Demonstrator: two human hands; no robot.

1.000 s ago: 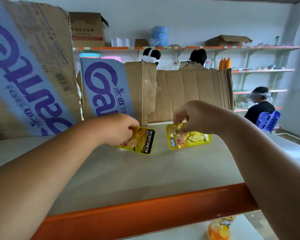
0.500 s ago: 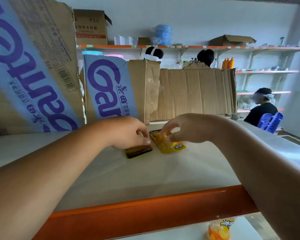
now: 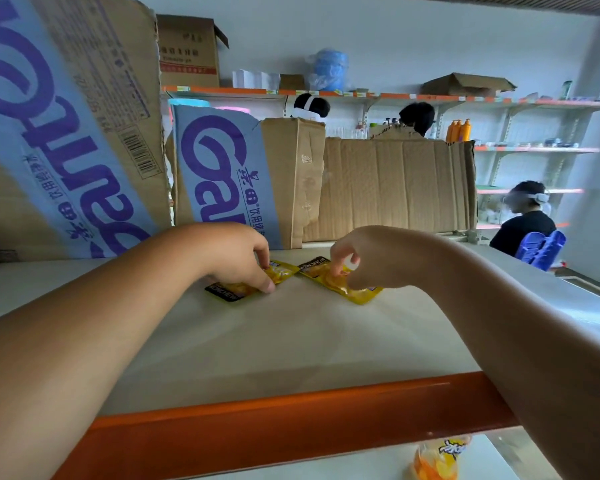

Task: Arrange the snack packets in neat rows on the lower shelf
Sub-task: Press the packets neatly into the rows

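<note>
Packets first, as the head view, the only one, shows them. Two small yellow snack pouches lie flat on the pale shelf [image 3: 291, 344], well back from its orange rail [image 3: 291, 420] and just in front of the printed boxes [image 3: 219, 174].

The left hand [image 3: 238, 261] is curled down over the left packet [image 3: 282, 271], fingers on top and thumb at its near edge, gripping it against the board. The right hand [image 3: 361, 263] pinches the right packet [image 3: 359, 295] with bent fingertips near its middle.

Both look like thin, glossy foil or plastic film. I judge them very light, limp and a little slippery, with lumpy soft contents that give under pressure. A pinch on the flat sealed edge, or a flat press and slide, should suit them better than a squeeze on the belly.

The left packet's long axis runs from near left to far right, black band toward the person. The right packet runs from far left to near right, black band away. Their far ends come close together between the hands; whether they touch I cannot tell. So they sit splayed, not parallel, and I judge each needs a turn to square up into a row.

A third packet [image 3: 437, 459] shows on the level below the rail.
</note>
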